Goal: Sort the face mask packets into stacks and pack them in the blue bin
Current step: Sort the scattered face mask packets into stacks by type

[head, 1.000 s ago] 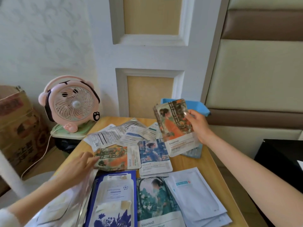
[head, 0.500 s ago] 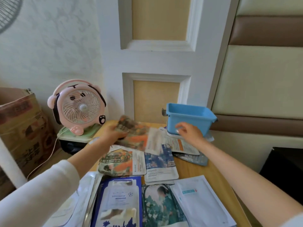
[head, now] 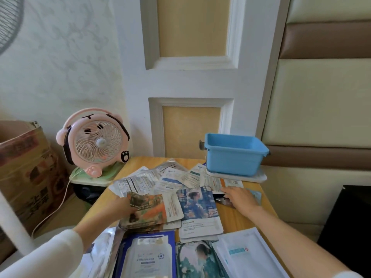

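Your left hand (head: 120,206) grips the left edge of an orange-printed foil face mask packet (head: 154,207), fingers curled round it, and it lies on a matching orange packet (head: 140,224) near the left side of the light wooden table (head: 236,219). Just beside it lies a blue-printed packet (head: 198,205). Your right hand (head: 240,197) lies flat with fingers stretched, its tips touching a white packet with an orange stripe (head: 215,182). Beyond that stands the rectangular blue plastic bin (head: 234,159) on a flat white tray (head: 259,177), at the far right corner. A loose heap of white and silver packets (head: 160,179) covers the table between your hands and the far edge. A round pink desk fan (head: 96,143) and a brown cardboard box (head: 26,167) stand off to the left.
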`<move>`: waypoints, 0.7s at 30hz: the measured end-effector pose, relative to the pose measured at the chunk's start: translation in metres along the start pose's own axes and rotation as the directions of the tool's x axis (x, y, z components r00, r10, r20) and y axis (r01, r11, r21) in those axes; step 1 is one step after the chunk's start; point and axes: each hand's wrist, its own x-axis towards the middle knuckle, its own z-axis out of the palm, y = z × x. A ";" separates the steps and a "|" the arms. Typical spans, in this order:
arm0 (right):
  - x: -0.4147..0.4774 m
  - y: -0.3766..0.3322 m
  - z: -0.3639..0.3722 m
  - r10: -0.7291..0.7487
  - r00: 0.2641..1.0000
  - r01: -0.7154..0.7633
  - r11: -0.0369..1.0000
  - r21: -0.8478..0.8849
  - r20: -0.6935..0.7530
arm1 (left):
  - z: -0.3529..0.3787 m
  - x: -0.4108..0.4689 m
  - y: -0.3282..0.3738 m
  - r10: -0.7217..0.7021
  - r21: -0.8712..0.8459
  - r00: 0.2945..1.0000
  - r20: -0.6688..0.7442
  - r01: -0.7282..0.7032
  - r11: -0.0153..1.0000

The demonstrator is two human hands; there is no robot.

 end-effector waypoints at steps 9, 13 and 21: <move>0.003 0.004 0.004 0.020 1.000 -0.021 0.993 -0.119 -0.014 | 0.004 0.011 -0.008 -0.020 0.208 0.997 0.076 0.004 0.978; -0.002 0.014 -0.025 0.258 0.853 -0.243 0.966 0.091 -0.454 | -0.002 0.008 -0.015 0.017 0.064 1.000 0.008 -0.017 0.998; -0.006 -0.007 -0.088 0.376 0.854 0.106 0.550 0.828 -0.359 | -0.009 -0.011 0.026 0.257 0.042 0.965 -0.049 -0.256 0.966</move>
